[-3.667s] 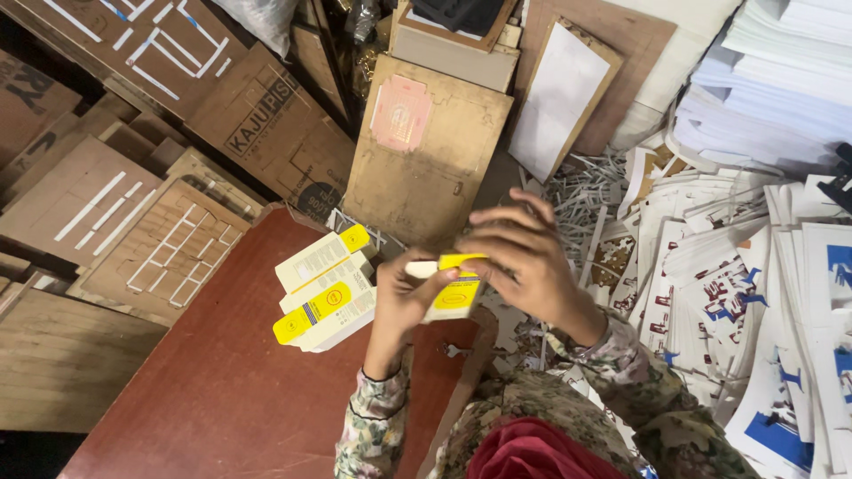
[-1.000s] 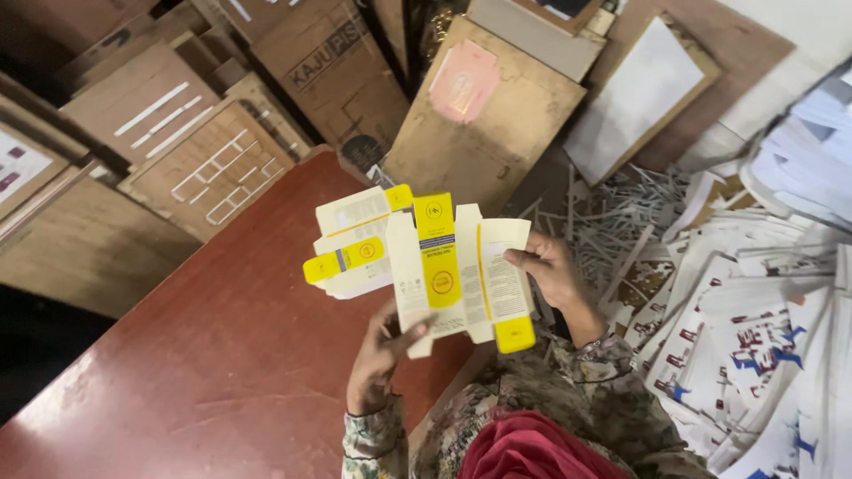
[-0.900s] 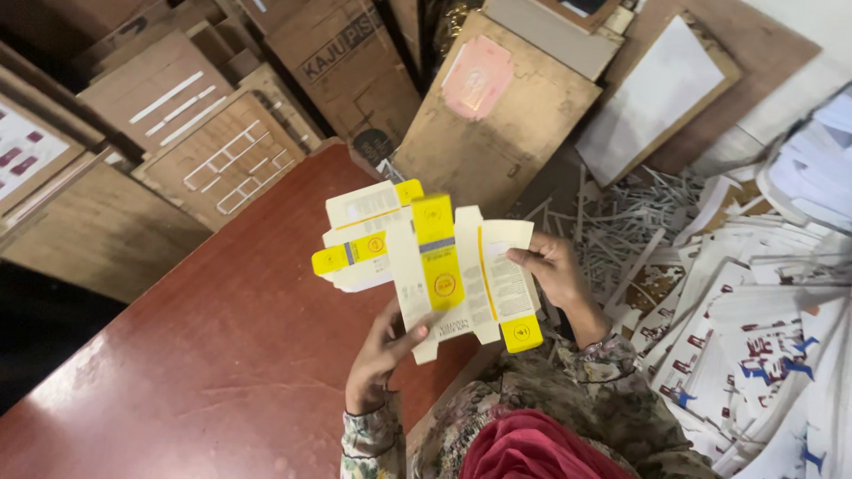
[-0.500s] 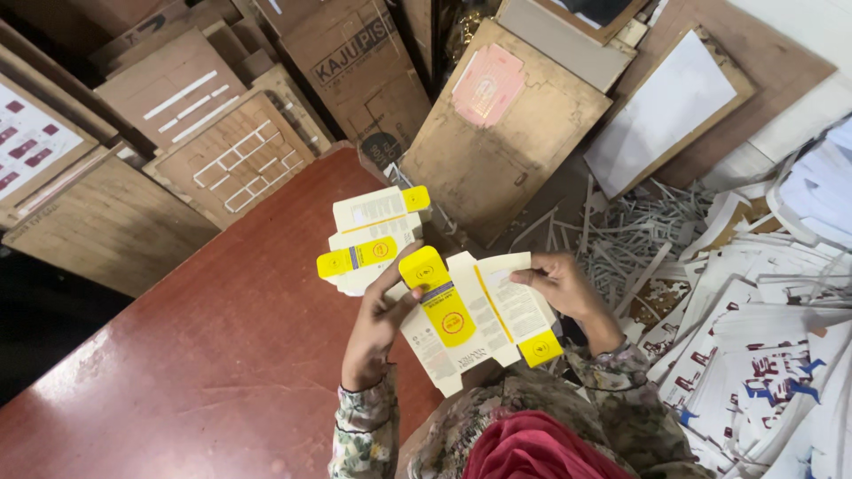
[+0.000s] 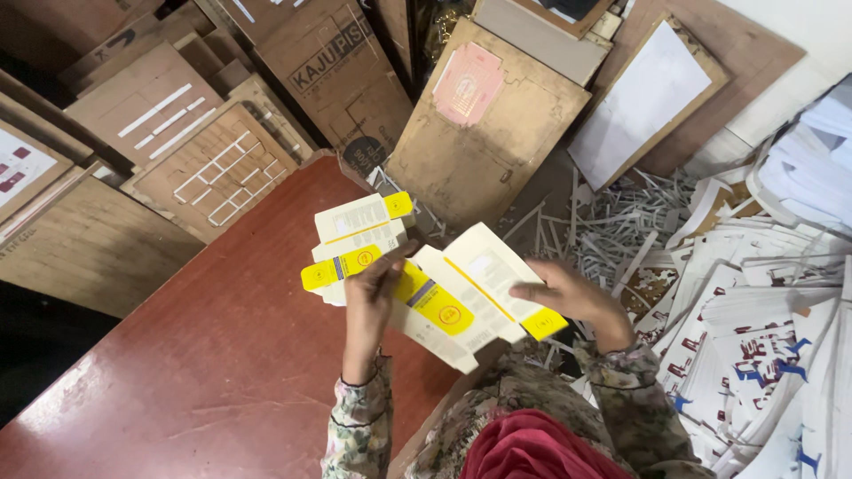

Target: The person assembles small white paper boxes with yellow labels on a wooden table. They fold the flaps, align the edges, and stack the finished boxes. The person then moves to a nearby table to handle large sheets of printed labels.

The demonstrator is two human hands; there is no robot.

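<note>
Folding a flat carton blank over the red table

The left hand [image 5: 371, 297] is pinching the yellow-and-white blank [image 5: 470, 293] at its left edge, thumb on top and fingers curled under, while the right hand [image 5: 568, 297] is pressing its fingers together flat on the right panel, near the yellow flap. The blank is being held in the air between both hands, just above the table [image 5: 177, 372] edge, and is partly overlapping the small stack [image 5: 355, 239] of finished flat cartons lying on the table behind it. To fold well, I judge the right hand should be bearing along the scored crease, not mid-panel, and the left should be keeping its pinch steady so the panels are meeting square. Paper trimmings [image 5: 621, 231] are lying beyond.
</note>
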